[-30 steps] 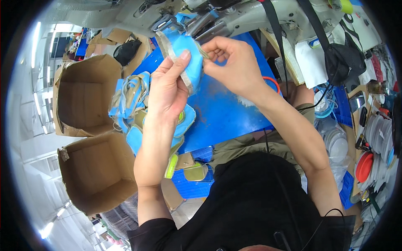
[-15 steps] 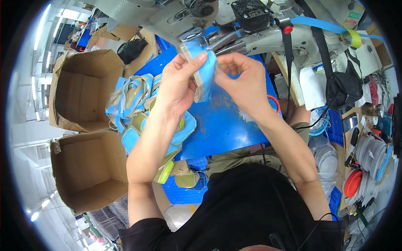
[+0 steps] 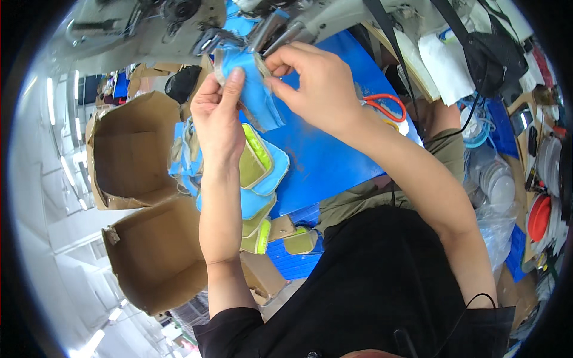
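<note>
A blue fabric piece [image 3: 252, 89] with a beige edge hangs down from the metal parts of a sewing machine [image 3: 137, 36]. My left hand [image 3: 221, 119] pinches its left edge, thumb on top and fingers curled behind. At its upper right edge, my right hand [image 3: 319, 83] has thumb and forefinger closed on the beige border; the exact contact is partly hidden. Below my left hand lie stacked blue and olive fabric pieces [image 3: 277, 170], some with bright yellow-green strips. Red-handled scissors [image 3: 391, 102] rest on the blue tabletop [image 3: 325, 161] by my right forearm.
Two cardboard boxes, an upper one [image 3: 134, 140] and a lower one [image 3: 158, 253], stand open at the left. Bundled blue and beige strips [image 3: 186, 152] lie beside them. A black pouch [image 3: 486, 62] hangs at the right, near reels and a red disc [image 3: 539, 218].
The whole view has shifted, with the machine now nearer the upper left. Both hands remain on the blue fabric piece, which has turned in them. The scissors show more fully beside my right forearm.
</note>
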Demonstrator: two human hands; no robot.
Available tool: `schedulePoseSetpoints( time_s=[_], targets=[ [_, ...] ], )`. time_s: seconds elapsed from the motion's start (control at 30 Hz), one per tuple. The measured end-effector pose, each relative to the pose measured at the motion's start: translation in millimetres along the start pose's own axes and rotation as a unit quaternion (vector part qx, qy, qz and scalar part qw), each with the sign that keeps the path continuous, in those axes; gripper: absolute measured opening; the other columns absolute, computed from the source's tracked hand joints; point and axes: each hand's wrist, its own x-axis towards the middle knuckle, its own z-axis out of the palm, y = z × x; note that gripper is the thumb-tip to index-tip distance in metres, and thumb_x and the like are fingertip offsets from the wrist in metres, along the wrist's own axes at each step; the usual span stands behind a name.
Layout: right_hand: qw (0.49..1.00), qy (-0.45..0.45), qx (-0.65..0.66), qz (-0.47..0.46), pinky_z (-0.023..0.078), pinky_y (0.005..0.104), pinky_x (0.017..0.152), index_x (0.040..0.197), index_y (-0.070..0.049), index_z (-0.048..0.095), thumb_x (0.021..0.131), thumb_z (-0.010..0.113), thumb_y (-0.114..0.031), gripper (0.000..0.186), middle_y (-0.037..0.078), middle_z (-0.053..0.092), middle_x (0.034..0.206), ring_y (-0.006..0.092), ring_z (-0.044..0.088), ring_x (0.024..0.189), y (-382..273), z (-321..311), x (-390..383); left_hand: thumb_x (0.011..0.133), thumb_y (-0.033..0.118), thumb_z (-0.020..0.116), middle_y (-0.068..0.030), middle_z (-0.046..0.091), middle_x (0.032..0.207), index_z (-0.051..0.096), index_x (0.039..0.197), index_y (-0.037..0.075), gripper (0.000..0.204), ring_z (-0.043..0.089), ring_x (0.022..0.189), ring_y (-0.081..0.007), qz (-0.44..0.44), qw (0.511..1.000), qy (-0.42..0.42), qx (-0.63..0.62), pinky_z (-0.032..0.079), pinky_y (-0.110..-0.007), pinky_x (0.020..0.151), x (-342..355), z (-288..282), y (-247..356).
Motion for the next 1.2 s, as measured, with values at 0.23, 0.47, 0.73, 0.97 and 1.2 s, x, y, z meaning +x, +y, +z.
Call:
schedulePoseSetpoints(
  time_s=[0.23,0.47,0.73,0.97,1.2],
  targets=[
    [0.99,0.042,-0.111,-0.08,0.055,0.0413,0.064,0.089,-0.014,0.072,0.082,0.076,-0.023,0.012,0.002,0.071,0.083,0.0256,0.073,0.077,7,2,-1,0.103,0.014,0.066,-0.0082,0.074,0.111,0.067,0.12,0.003,0.02,0.071,0.1,-0.0142,-0.083,0.987,-0.049,-0.127,0.057,-0.029,0.089,1,4,8],
    [0.999,-0.011,-0.008,0.035,0.055,0.0409,0.064,0.088,-0.011,0.073,0.081,0.075,-0.023,0.014,0.006,0.073,0.084,0.028,0.073,0.076,-3,8,0,0.102,0.013,0.067,-0.009,0.075,0.109,0.068,0.119,0.002,0.02,0.071,0.099,-0.0147,-0.09,0.989,-0.049,-0.108,0.058,-0.03,0.088,-1,1,9],
    [0.994,0.015,0.104,-0.014,0.057,0.0331,0.068,0.096,-0.004,0.073,0.082,0.074,-0.007,0.014,0.01,0.071,0.086,0.0236,0.073,0.076,16,9,-5,0.101,0.013,0.069,-0.0067,0.075,0.109,0.069,0.117,0.003,0.02,0.071,0.098,-0.0139,-0.067,0.997,-0.006,-0.034,0.057,-0.031,0.088,-12,5,-12],
    [0.996,-0.015,0.087,-0.016,0.058,0.0313,0.07,0.099,-0.002,0.072,0.084,0.074,-0.005,0.016,0.011,0.07,0.088,0.0217,0.073,0.078,8,2,-4,0.092,0.006,0.078,-0.0087,0.077,0.102,0.071,0.113,-0.001,0.023,0.072,0.087,-0.0125,-0.074,0.996,0.024,-0.053,0.057,-0.026,0.078,-9,10,-8],
    [0.994,-0.018,0.109,0.026,0.058,0.0306,0.07,0.099,0.0,0.073,0.085,0.074,-0.007,0.016,0.012,0.074,0.088,0.0199,0.074,0.077,4,-1,1,0.092,0.005,0.077,-0.0097,0.077,0.103,0.07,0.113,0.0,0.022,0.073,0.088,-0.0128,-0.105,0.99,0.012,-0.09,0.059,-0.027,0.078,-1,15,0]
  ],
)
